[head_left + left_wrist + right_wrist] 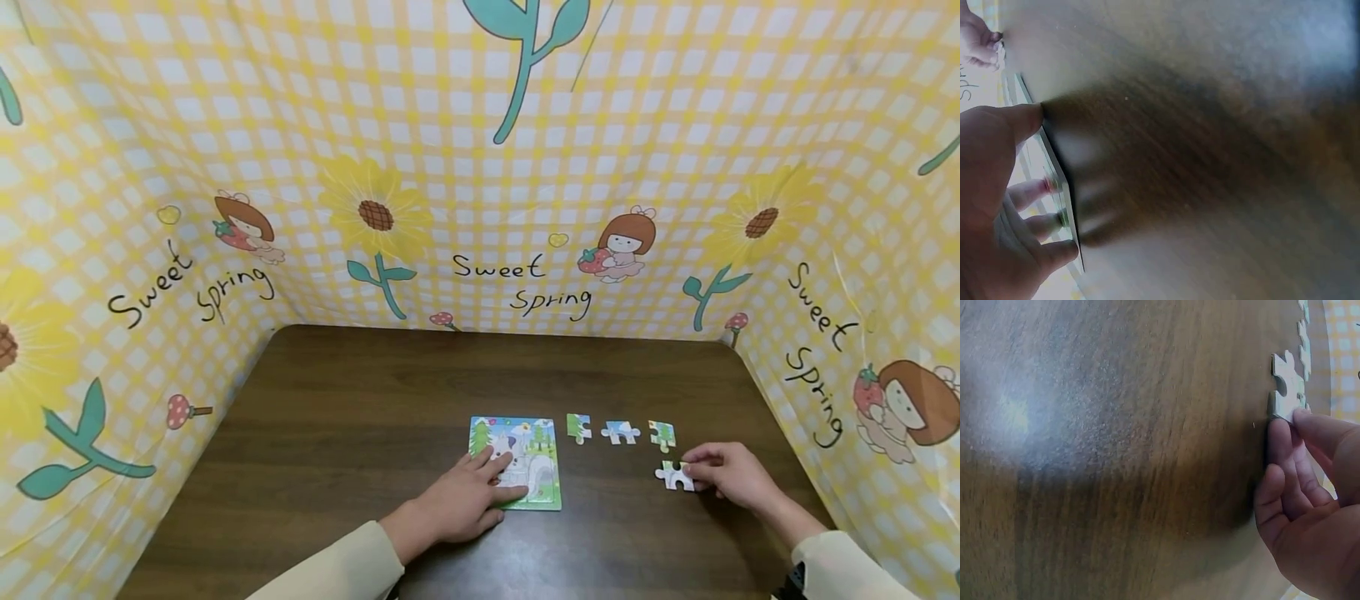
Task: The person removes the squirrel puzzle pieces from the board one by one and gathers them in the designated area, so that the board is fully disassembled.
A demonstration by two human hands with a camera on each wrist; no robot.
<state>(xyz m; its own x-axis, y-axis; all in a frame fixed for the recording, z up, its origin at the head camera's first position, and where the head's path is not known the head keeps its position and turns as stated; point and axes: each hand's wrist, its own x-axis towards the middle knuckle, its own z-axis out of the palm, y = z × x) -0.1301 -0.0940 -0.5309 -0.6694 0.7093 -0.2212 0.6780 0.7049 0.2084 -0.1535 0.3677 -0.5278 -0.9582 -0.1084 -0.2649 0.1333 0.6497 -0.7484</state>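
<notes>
My left hand [461, 497] lies over the lower left of a square jigsaw board [550, 475] printed with a white animal and green trees. Its fingers are spread, and in the left wrist view they reach the rim of the board [1060, 172]. Off to the right, my right hand [731, 472] pinches a mostly white puzzle piece [672, 477] between thumb and fingers. The right wrist view shows that piece [1286, 394] held by its near edge, tilted up, close over the table.
Three loose puzzle pieces lie in a row right of the board: a green one [578, 428], a blue and white one [621, 432] and a green and blue one [662, 434]. Behind the brown table [360, 400] hangs a yellow checked cloth [480, 208], which also encloses both sides.
</notes>
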